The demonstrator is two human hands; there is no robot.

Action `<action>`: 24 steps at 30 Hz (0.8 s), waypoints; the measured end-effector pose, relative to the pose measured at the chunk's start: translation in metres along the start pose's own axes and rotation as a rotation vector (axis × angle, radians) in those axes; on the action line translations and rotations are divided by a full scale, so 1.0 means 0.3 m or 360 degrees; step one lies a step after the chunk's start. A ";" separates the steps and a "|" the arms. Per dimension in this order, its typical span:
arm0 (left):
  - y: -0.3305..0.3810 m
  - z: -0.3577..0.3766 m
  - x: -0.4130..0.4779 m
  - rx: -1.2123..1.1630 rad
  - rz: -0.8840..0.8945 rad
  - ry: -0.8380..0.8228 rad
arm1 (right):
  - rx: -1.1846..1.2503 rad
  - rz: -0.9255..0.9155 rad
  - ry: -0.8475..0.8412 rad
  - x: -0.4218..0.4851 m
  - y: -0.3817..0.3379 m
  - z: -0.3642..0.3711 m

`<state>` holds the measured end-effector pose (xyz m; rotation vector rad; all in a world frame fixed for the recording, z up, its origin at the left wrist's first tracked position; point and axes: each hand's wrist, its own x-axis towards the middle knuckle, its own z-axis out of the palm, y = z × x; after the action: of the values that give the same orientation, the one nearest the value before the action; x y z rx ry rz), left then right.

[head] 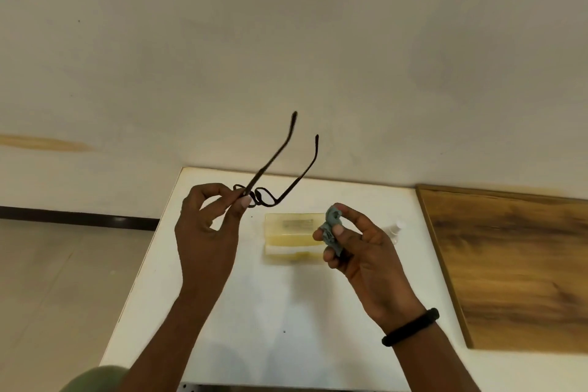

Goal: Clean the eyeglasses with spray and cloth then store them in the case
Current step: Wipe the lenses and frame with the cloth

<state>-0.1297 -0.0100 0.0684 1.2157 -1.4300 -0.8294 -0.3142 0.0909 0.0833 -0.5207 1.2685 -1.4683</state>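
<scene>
Above the white table (286,296), left hand (206,232) pinches eyeglasses (273,181), temples pointing up-away; right hand (359,251) clutches cloth (332,226).

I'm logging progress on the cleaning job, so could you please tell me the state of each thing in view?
Eyeglasses: held in the air, temples unfolded, pointing up and away.
Left hand: pinching the eyeglasses at the frame.
Cleaning cloth: crumpled, off the lenses.
Right hand: gripping the cleaning cloth.
Eyeglass case: lying on the white table; open or shut unclear.
Spray bottle: on the table, mostly hidden behind the right hand.
</scene>
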 end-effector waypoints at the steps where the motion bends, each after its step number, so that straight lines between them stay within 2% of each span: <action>1: 0.004 0.006 -0.009 0.0058 0.0130 0.0005 | 0.0067 0.0037 -0.0024 -0.002 0.000 0.012; 5: 0.007 0.035 -0.045 0.0287 0.0656 -0.0031 | 0.0197 0.0107 -0.0073 -0.004 0.005 0.052; 8: 0.002 0.055 -0.070 0.0426 0.0876 -0.0101 | 0.0219 0.0111 -0.0136 -0.004 0.011 0.070; 13: 0.004 0.066 -0.089 0.0580 0.1011 -0.0216 | 0.0381 0.0131 -0.0286 -0.002 0.023 0.083; 19: 0.002 0.061 -0.082 0.0714 0.1096 -0.0233 | 0.0454 0.0132 -0.0547 -0.002 0.021 0.055; 21: 0.006 0.061 -0.083 0.0721 0.1114 -0.0223 | 0.0352 0.0085 -0.0587 -0.003 0.019 0.049; 24: 0.011 0.063 -0.089 0.0700 0.1107 -0.0211 | 0.0039 -0.0045 -0.0471 -0.003 0.035 0.051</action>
<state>-0.1502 0.0142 0.0600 0.8686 -2.0411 -0.1145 -0.2967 0.0867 0.0793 -0.7133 1.0122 -1.3701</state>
